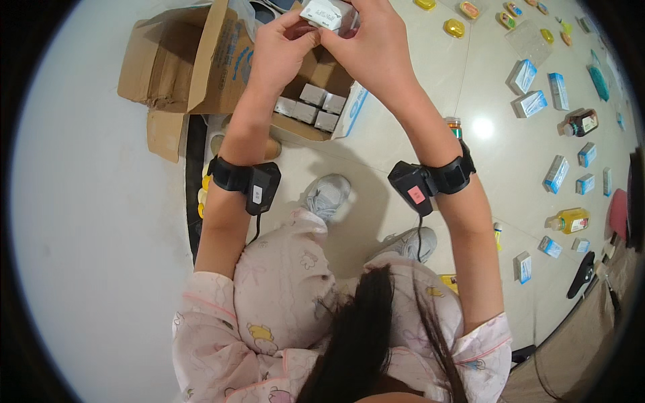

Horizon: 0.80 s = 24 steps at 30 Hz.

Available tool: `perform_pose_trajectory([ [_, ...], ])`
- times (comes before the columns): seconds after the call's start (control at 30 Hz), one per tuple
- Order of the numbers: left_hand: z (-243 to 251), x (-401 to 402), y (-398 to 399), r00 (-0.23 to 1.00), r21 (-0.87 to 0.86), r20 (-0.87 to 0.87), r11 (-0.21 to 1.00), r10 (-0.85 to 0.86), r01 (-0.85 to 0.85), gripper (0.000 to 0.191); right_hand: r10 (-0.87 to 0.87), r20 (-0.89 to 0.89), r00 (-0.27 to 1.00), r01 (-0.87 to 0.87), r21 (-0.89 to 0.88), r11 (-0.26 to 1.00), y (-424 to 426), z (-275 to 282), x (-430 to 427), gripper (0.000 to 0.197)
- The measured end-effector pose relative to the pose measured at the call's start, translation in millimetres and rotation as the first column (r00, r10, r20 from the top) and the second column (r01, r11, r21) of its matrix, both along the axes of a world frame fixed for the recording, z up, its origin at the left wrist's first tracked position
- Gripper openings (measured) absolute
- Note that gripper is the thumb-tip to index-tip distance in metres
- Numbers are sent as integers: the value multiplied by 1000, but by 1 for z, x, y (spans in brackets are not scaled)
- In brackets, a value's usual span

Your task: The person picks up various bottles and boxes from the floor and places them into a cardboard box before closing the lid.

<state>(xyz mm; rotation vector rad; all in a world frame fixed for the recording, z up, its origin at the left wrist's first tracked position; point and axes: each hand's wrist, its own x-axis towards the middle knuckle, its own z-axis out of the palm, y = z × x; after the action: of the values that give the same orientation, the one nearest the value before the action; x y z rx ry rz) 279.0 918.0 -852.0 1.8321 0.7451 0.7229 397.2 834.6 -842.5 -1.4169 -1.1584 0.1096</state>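
Both my hands are raised at the top of the view around a small white carton (327,14) with print on its face. My left hand (279,55) pinches its left side, thumb below. My right hand (375,48) grips the right side, and the two thumbs nearly meet beneath it. The far end of the carton is cut off by the picture's edge. Below my hands stands an open cardboard box (357,107) with a white and blue outer side. Several white cartons (305,112) stand packed together inside it; my left wrist and hand hide part of the box.
An open brown cardboard box (166,65) stands at the left, by the white wall (101,201). Across the tiled floor at the right lie blue-and-white cartons (531,104), a dark bottle (582,123), a yellow bottle (572,220) and small yellow containers (454,28). A jar (454,126) is beside my right forearm.
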Motion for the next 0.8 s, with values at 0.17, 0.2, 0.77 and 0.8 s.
perform_pose_trajectory([
  [0.17, -26, -29, 33, 998, -125, -53, 992, -27, 20, 28, -44, 182, 982, 56, -63, 996, 32, -43, -29, 39],
  [0.2, -32, -37, 41, 999, -133, -45, 991, -27, 21, 28, -4, 160, 987, 27, -141, 990, 37, -51, -38, 41],
  [0.77, -113, -98, 122, 873, -62, -461, 987, -159, 147, 36, 173, 33, 984, -122, -583, 803, 112, -143, -115, 49],
  [0.8, -106, -97, 121, 879, -54, -450, 988, -155, 147, 36, 174, 47, 984, -115, -580, 806, 114, -146, -115, 49],
])
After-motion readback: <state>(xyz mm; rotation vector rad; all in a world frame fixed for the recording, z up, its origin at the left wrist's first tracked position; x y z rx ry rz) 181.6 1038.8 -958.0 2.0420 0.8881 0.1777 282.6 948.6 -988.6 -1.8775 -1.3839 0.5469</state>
